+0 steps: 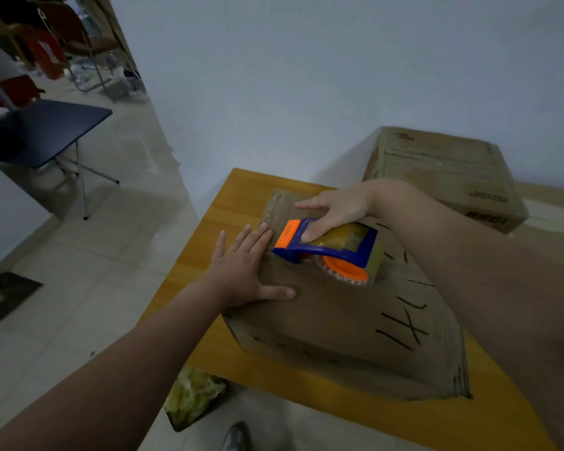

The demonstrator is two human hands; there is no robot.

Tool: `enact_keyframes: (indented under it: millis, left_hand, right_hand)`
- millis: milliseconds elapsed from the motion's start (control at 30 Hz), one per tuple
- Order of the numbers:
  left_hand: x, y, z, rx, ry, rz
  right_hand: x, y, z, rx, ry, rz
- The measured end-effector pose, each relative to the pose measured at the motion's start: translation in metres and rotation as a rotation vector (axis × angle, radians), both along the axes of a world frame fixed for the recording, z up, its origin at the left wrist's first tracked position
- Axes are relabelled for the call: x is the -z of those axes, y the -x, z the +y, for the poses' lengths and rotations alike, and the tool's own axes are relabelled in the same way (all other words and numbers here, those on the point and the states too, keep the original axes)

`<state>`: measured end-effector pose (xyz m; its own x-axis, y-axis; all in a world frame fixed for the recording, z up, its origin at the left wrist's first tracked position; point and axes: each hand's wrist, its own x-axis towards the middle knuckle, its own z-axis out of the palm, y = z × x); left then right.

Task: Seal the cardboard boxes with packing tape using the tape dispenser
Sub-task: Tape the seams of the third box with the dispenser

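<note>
A brown cardboard box (355, 330) with black marker scrawl lies on the yellow wooden table (209, 229). My right hand (336, 211) grips a blue and orange tape dispenser (329, 249) with a roll of clear tape, which sits on the box top near its far left end. My left hand (245, 271) presses flat on the box's left edge, fingers straight and spread, right beside the dispenser's orange front. A second, larger cardboard box (446, 174) stands behind, against the wall.
A white wall runs close behind the table. A dark folding table (46, 131) stands on the tiled floor to the left, with chairs beyond it. A bin with a yellowish bag (192, 395) sits under the table's near edge, next to my shoe (236, 437).
</note>
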<state>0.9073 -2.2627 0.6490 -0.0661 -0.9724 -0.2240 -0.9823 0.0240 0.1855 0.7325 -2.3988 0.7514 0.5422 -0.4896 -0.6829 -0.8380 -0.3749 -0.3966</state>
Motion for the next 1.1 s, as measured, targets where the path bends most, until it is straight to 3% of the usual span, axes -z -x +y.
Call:
enact_keyframes:
  millis: [133,267,400,600,933,1100]
  left_hand:
    - [-0.003,0.002,0.001,-0.015,0.001,0.04]
    - [-0.006,0.003,0.002,-0.032,-0.016,0.043]
    - [-0.01,0.003,0.001,-0.046,-0.089,0.03]
    - [-0.013,0.004,-0.001,-0.029,-0.151,-0.051]
    - [-0.017,0.009,-0.003,-0.047,-0.209,-0.106]
    - [-0.024,0.032,-0.003,-0.079,-0.1,-0.259]
  right_hand:
    - [-0.013,0.001,0.045,-0.18,0.576,0.005]
    - [0.009,0.022,0.08,-0.168,0.724,0.092]
    - [-0.002,0.059,0.074,-0.193,0.862,0.012]
    - [-0.012,0.166,0.076,-0.116,0.803,0.244]
    - [0.014,0.184,0.074,-0.056,0.887,0.151]
    - [0.024,0.192,0.077,0.016,0.906,0.094]
